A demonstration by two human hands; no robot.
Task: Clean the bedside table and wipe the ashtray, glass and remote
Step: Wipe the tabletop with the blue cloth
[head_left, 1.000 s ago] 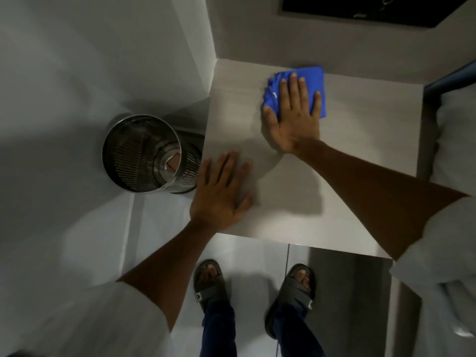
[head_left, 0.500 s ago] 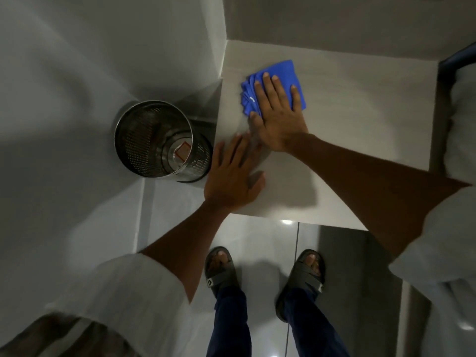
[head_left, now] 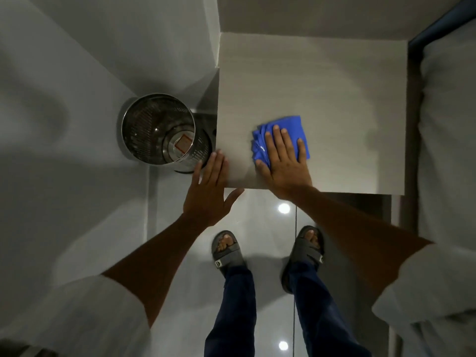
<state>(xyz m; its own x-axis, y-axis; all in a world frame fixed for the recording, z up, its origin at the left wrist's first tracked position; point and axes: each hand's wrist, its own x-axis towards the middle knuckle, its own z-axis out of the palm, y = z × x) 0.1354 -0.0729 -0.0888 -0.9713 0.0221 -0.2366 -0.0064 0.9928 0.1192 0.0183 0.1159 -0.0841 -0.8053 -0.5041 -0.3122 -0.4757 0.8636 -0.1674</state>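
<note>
The room was dim. Two ceiling-light reflections glared on the glossy floor tiles (head_left: 270, 228) below the bedside table (head_left: 322, 86). Sleeves at the lower corners were blurred and stretched by the wide-angle lens.

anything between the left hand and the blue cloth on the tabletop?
Nothing. In the head view, only bare tabletop separates the left hand, at the near-left corner, from the blue cloth, which sits under the right hand.

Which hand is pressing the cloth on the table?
The right hand, flat on the folded blue cloth near the bedside table's front edge. The left hand lies bare at the front-left corner.
</note>
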